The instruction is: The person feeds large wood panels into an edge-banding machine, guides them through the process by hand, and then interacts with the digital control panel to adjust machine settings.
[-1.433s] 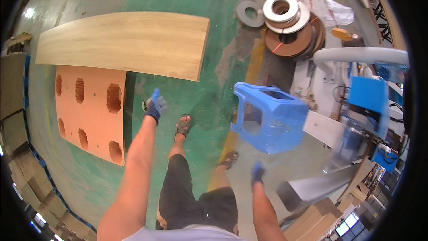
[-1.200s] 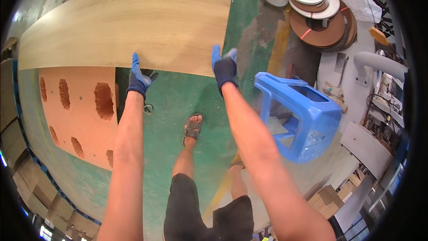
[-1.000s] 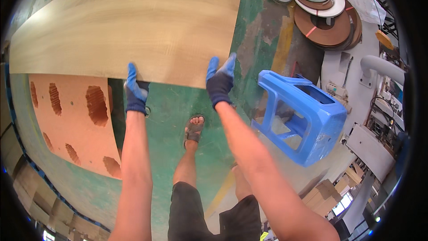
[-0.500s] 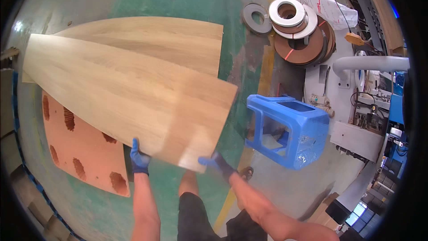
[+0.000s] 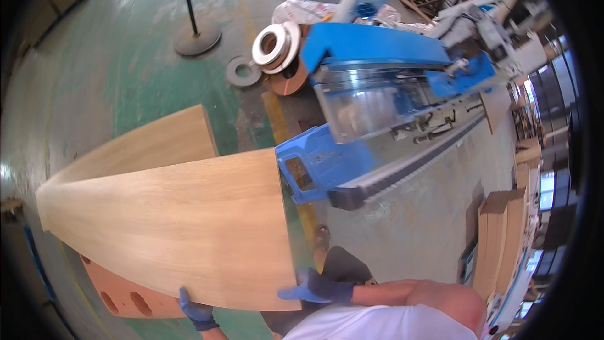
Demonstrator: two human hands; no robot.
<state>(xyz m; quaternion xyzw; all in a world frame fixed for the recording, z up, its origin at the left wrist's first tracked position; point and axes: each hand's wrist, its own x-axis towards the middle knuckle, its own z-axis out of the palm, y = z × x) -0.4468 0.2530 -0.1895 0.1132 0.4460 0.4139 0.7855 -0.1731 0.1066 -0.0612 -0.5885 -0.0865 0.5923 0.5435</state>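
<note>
Head: left hand (image 5: 197, 310) and right hand (image 5: 319, 287) hold board (image 5: 179, 233) edges, floor (image 5: 415, 220) rightward.

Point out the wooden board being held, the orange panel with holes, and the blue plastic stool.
Wooden board (image 5: 179, 233), head view: middle of its upper face.
Orange panel (image 5: 124, 284), head view: bare face near two holes.
Blue plastic stool (image 5: 331, 167), head view: solid part right of its opening.

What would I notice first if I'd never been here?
Probably the long wooden board across the lower left, with the left hand and right hand holding its near edge. Then the bright blue machine cover at upper right and the stacked rings just left of it.
</note>
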